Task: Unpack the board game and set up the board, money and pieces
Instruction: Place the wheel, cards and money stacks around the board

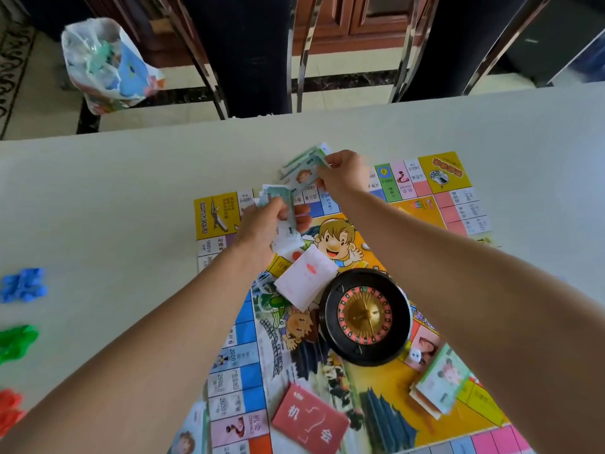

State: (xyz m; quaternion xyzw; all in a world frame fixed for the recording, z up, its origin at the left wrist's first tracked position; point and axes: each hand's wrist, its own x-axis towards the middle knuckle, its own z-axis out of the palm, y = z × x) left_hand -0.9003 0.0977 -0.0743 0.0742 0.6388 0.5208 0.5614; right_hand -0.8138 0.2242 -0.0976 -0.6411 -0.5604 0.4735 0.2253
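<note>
The colourful game board [386, 381] lies unfolded on the pale table [114, 191]. My left hand [262, 227] grips a stack of green play-money notes [275, 196] above the board's far left part. My right hand [343, 173] pinches a few green notes [306, 170] just beyond it, over the board's far edge. A black roulette wheel [365, 317] sits mid-board. A pink-and-white card stack [306, 278] lies beside the wheel, a red card deck [309, 417] lies near the front, and another money stack [440, 380] lies at the right.
Blue [24, 285], green [16, 342] and red [9, 411] plastic pieces lie in heaps at the table's left edge. A white die [415, 355] rests by the wheel. Beyond the table stand chair frames [304, 54] and a plastic bag [104, 63] on the floor.
</note>
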